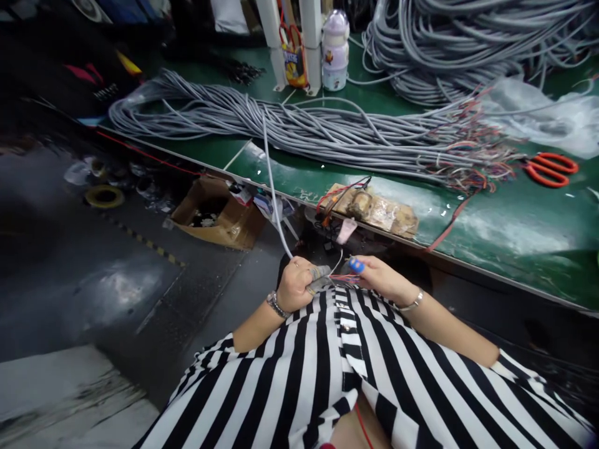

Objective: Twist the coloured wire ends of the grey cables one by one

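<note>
Head view: grey cable (272,181), one, clenched in the left hand (296,284), gripped stretch hidden by fingers; free length rising from that fist to the cable bundle (318,134) on the surface (538,249). Coloured wires (345,277), between both hands, ends hard to make out. Right hand (381,277): curled, fingertips partly hidden; whether gripping, I cannot tell.

Orange-handled scissors (548,169) on a glossy green counter (515,231), crumpled clear plastic bag (552,118) nearby, pale lilac bottle (335,53) upright beside a white post (313,37), yellow printed packet (294,68) against it, open brown cardboard box (234,219) lower down, yellow ring-shaped roll (105,204)
</note>
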Demonstrator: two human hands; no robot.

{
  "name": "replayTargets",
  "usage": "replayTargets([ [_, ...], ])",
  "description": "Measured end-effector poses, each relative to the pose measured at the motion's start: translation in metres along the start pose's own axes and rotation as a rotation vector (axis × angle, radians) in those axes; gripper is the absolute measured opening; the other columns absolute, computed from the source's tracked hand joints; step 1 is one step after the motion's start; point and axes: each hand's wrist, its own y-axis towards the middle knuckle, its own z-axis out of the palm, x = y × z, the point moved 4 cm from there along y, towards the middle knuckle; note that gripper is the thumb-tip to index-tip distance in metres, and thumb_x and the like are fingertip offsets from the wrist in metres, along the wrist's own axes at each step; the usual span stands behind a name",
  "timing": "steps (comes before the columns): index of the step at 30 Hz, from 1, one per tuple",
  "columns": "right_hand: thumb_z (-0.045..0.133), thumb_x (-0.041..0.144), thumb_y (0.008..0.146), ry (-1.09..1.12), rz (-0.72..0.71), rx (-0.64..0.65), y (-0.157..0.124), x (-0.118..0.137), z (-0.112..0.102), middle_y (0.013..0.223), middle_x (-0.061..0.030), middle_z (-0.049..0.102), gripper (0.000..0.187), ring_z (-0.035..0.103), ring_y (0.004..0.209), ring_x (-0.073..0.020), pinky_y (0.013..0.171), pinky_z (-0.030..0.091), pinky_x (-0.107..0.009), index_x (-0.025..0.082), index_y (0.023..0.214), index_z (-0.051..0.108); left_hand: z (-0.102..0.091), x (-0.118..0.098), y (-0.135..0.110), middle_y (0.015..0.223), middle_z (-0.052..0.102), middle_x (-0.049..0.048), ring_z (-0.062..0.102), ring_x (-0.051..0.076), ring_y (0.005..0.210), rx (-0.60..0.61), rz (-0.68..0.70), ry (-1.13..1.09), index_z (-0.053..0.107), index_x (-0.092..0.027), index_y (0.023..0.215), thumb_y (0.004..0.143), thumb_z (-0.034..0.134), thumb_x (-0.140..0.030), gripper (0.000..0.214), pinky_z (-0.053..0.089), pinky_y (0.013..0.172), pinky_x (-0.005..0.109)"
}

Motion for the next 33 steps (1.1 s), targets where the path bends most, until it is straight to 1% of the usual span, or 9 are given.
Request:
replayTargets([
  [4,0.072,0.061,0.070,-0.113,-0.100,0.041,-0.001,0.014,0.007,0.063,0.0036,0.051,0.049,0.041,0.056,-0.0082,0.053,0.035,-0.023,0.015,0.074,0.059,0.011,0.009,0.007,0.080,0.071,0.0066,0.063,0.017,0.074,0.134,0.050,-0.010,0.066,-0.016,0.101,0.090,0.055,-0.026,0.018,0.047,0.071,0.032],
  [7,0.067,0.057,0.078,-0.222,-0.200,0.020,-0.005,0.023,0.002,0.065,0.0013,0.055,0.043,0.044,0.059,-0.0101,0.056,0.039,-0.024,0.014,0.077,0.062,0.011,0.014,0.017,0.079,0.070,0.0081,0.063,0.017,0.074,0.302,0.154,-0.021,0.065,-0.014,0.098,0.093,0.047,-0.024,0.021,0.047,0.072,0.033],
  [9,0.063,0.054,0.082,-0.299,-0.285,0.044,-0.010,0.028,-0.001,0.069,-0.0015,0.060,0.041,0.048,0.062,-0.0114,0.059,0.041,-0.025,0.014,0.079,0.065,0.008,0.015,0.022,0.074,0.068,0.0066,0.061,0.017,0.068,0.353,0.184,-0.017,0.065,-0.014,0.092,0.092,0.049,-0.026,0.020,0.046,0.070,0.032],
  [13,0.057,0.058,0.085,-0.206,-0.329,0.152,-0.014,0.026,-0.011,0.065,-0.0019,0.060,0.046,0.049,0.059,-0.0110,0.056,0.040,-0.024,0.014,0.071,0.061,-0.005,0.006,0.030,0.072,0.070,0.0041,0.062,0.015,0.065,0.241,0.143,-0.065,0.067,-0.016,0.094,0.087,0.060,-0.028,0.015,0.045,0.066,0.030],
  [17,0.050,0.065,0.086,0.008,-0.202,-0.141,0.004,0.009,-0.034,0.046,0.0050,0.041,0.054,0.029,0.042,-0.0065,0.043,0.020,-0.023,0.017,0.062,0.051,-0.013,0.001,0.030,0.075,0.073,0.0033,0.064,0.014,0.066,0.033,0.065,0.004,0.067,-0.018,0.098,0.083,0.065,-0.024,0.016,0.046,0.066,0.029],
  [19,0.051,0.069,0.082,0.062,-0.142,-0.245,0.019,0.004,-0.037,0.047,0.0050,0.042,0.055,0.025,0.040,-0.0057,0.041,0.015,-0.023,0.018,0.063,0.049,-0.013,0.004,0.029,0.075,0.073,0.0034,0.065,0.014,0.066,-0.042,0.016,0.090,0.068,-0.018,0.096,0.084,0.064,-0.023,0.014,0.046,0.066,0.029],
  [22,0.053,0.075,0.076,0.167,-0.057,-0.267,0.040,0.004,-0.032,0.051,0.0044,0.046,0.058,0.021,0.039,-0.0045,0.039,0.011,-0.022,0.018,0.068,0.051,-0.005,0.013,0.027,0.073,0.073,0.0040,0.066,0.015,0.067,-0.062,-0.055,0.172,0.071,-0.019,0.092,0.085,0.063,-0.028,0.014,0.046,0.065,0.030],
  [27,0.064,0.069,0.072,0.299,-0.059,-0.238,0.056,0.011,-0.026,0.046,0.0081,0.033,0.052,0.019,0.038,-0.0047,0.039,0.010,-0.021,0.018,0.070,0.055,0.006,0.021,0.026,0.073,0.073,0.0045,0.065,0.016,0.067,-0.051,-0.103,0.158,0.072,-0.019,0.090,0.086,0.063,-0.030,0.015,0.047,0.065,0.030],
  [33,0.074,0.063,0.065,0.353,-0.141,-0.380,0.056,0.013,-0.025,0.053,0.0041,0.049,0.049,0.030,0.041,-0.0056,0.039,0.017,-0.021,0.019,0.068,0.054,0.010,0.021,0.030,0.072,0.072,0.0050,0.063,0.016,0.066,-0.105,-0.101,0.142,0.071,-0.017,0.091,0.085,0.062,-0.025,0.013,0.047,0.065,0.030],
])
